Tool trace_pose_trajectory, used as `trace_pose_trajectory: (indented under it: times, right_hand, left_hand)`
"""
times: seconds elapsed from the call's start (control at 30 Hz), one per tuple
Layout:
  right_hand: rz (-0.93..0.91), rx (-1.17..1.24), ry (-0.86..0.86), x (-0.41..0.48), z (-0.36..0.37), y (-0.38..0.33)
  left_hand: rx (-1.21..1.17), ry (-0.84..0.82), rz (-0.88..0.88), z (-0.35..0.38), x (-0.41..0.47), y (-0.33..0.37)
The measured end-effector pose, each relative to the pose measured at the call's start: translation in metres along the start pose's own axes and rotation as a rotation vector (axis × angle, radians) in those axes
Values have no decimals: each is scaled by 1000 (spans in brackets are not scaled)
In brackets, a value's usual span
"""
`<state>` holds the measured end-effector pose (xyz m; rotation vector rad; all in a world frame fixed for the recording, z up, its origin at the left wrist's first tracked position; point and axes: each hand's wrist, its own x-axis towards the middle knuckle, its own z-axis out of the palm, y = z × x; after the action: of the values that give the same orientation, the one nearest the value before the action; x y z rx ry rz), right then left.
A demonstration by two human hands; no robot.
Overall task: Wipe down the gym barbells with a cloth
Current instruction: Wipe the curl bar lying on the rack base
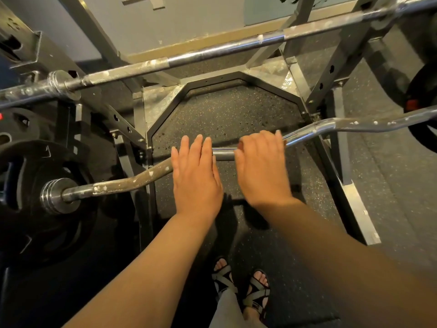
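Left hand flat on EZ curl bar, right hand gripping it; no cloth visible; may smear white specks, roll bar.

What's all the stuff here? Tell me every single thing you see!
curl bar: one, silver with white specks, nearest, under both hands
straight barbell: one, silver with white specks, higher up behind the curl bar
weight plates: black, on the curl bar's left end, more at the right edge; count unclear
rack: one, grey steel, behind and beside the bars
floor: dark speckled rubber, below everything
sandals: two, grey and black, on the feet at the bottom
left hand: one, fingers straight, flat over the curl bar
right hand: one, blurred, fingers curled over the curl bar
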<state>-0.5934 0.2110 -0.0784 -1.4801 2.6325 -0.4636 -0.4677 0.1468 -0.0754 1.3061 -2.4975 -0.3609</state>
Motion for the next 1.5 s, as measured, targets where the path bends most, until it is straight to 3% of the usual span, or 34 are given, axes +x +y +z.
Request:
trace_pose_trajectory:
  times: [0.07, 0.17, 0.27, 0.37, 0.43, 0.63, 0.77, 0.83, 0.97, 1.1, 1.23, 1.33, 1.5]
  right_hand:
    - [-95, 10, -32, -2, -1, -1]
    - [-205, -175, -84, 4, -16, 31]
    - [-56, -162, -74, 2, -22, 47]
    - [93, -58, 42, 0, -4, 13]
    - [97, 14, 52, -1, 9, -15]
    - [-257, -50, -13, -2, -9, 19]
    - [43, -69, 66, -1, -13, 27]
    - [94, 9, 107, -3, -1, 4]
    - [-106, -87, 122, -13, 13, -14]
    - [-358, -56, 48, 3, -14, 34]
    - [-182, -74, -5, 12, -37, 75]
    - [-54, -112, -20, 7, -25, 51]
    - [-335, -105, -138, 13, -25, 53]
  left_hand:
    - [6, 1, 6, 1, 0, -1]
    - [-4, 3, 28, 0, 1, -3]
    - [-33, 16, 34, 0, 2, -3]
    - [-63, 20, 55, 2, 3, -4]
    - [-65, 7, 70, 2, 4, -7]
    - [-41, -31, 92, -1, 5, -13]
    - [-40, 71, 107, 5, 2, -7]
    - [-34, 90, 94, 8, 4, -7]
    - [-25, -25, 39, 4, 7, -5]
    - [-50, -21, 8, -1, 7, -2]
    - [-24, 37, -55, 4, 4, 12]
    - [2, 53, -98, 12, 5, 33]
    - [-26, 9, -40, 32, 0, 62]
